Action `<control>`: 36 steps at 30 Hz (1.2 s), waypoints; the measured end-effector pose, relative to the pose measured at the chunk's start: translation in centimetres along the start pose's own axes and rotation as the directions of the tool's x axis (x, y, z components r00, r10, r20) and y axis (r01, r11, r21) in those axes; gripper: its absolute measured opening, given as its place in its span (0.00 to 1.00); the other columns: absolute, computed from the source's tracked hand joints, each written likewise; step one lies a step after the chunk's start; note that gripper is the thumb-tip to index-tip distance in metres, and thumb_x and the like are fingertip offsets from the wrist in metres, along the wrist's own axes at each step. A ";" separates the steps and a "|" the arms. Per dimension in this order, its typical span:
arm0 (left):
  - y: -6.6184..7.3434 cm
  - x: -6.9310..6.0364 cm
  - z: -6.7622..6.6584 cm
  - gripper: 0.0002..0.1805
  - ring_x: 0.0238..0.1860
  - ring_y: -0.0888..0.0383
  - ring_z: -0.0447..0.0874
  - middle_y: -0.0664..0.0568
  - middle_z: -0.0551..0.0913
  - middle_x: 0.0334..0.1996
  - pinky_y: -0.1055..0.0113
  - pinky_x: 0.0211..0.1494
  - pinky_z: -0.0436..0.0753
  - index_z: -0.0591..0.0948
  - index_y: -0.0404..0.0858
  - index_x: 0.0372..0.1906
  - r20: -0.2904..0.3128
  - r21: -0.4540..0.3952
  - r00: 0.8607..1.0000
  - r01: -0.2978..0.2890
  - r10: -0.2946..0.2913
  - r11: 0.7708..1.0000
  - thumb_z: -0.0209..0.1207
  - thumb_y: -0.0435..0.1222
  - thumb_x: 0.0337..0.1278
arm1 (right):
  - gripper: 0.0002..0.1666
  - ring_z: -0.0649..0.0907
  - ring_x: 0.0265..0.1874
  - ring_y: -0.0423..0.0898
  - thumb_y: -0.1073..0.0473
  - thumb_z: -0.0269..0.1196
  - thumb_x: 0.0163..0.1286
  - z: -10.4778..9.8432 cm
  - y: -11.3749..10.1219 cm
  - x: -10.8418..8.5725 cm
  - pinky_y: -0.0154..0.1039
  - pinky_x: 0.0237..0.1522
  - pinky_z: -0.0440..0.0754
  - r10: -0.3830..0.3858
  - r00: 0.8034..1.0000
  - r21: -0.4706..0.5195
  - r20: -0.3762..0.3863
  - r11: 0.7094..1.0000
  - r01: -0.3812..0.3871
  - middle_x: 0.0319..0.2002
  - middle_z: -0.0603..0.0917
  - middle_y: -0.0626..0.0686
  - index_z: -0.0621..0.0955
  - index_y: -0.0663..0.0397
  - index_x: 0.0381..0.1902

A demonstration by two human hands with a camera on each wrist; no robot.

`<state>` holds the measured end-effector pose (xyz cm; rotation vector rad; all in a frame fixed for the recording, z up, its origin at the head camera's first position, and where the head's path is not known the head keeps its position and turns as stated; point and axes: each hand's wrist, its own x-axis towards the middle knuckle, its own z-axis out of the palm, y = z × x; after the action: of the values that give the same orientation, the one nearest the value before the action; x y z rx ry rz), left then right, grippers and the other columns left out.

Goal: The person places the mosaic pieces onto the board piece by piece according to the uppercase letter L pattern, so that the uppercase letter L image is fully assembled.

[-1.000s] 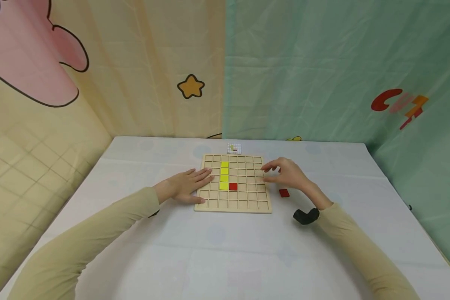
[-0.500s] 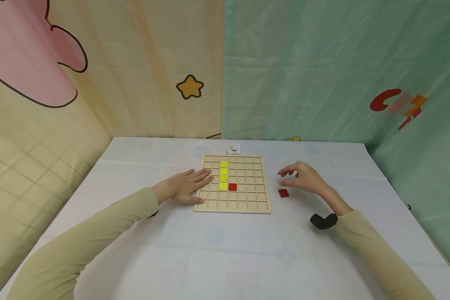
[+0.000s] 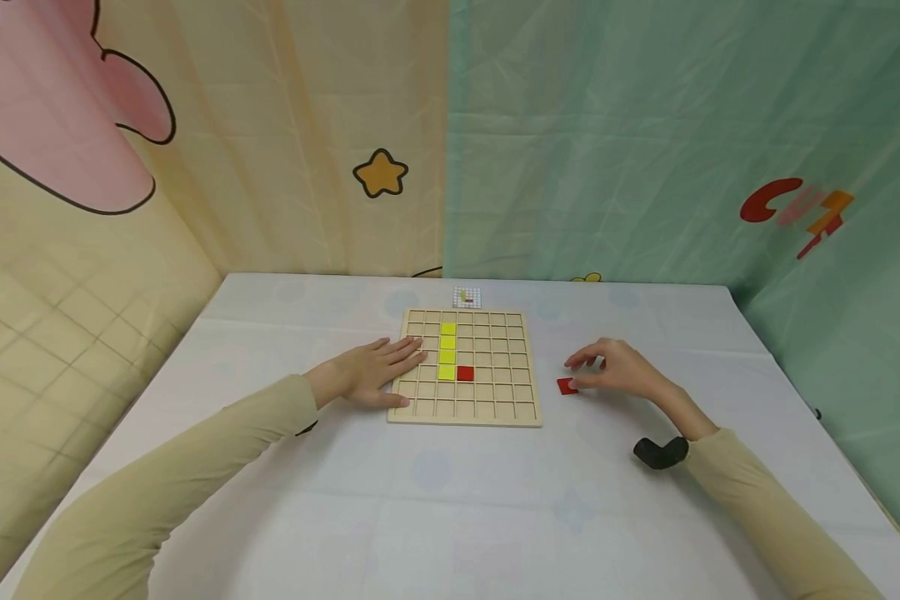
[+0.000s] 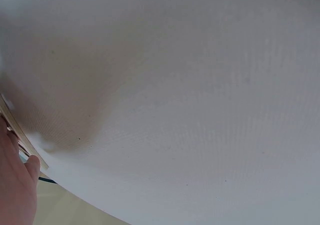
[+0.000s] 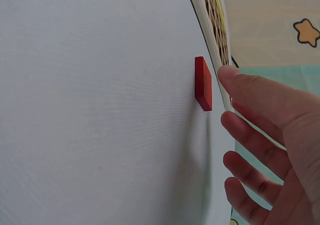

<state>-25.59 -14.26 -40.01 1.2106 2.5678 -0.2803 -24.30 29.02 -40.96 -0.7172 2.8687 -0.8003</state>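
Note:
My left hand lies flat with spread fingers on the left edge of a wooden grid board. Several yellow square tiles form a column in the board's cells. Beside the lowest yellow one, on its right, sits a red square tile. Another red tile lies on the table, right of the board. Just over that loose tile hovers my right hand, thumb and fingers apart and nothing held. In the right wrist view a gap shows between the thumb and the tile.
A small printed card with a coloured grid pattern lies behind the board. The table has a white cloth. Patterned curtains hang behind it. A black strap piece hangs at my right wrist.
My right hand has moved right, away from the board's right edge, then lowered toward the loose red tile. My left hand and the tiles have stayed put.

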 end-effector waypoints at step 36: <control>0.0 0.1 0.0 0.48 0.79 0.49 0.35 0.45 0.38 0.78 0.48 0.78 0.46 0.42 0.41 0.77 0.018 0.005 1.000 0.008 -0.008 1.000 0.39 0.65 0.65 | 0.14 0.79 0.35 0.40 0.52 0.75 0.52 0.4 0.5 -0.2 0.33 0.36 0.77 -0.021 0.996 -0.044 0.091 0.999 0.025 0.36 0.87 0.45 0.88 0.48 0.37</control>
<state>-25.69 -14.16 -40.04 1.1939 2.5588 -0.2985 -24.31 29.30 -41.54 -0.7720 2.8104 -0.6890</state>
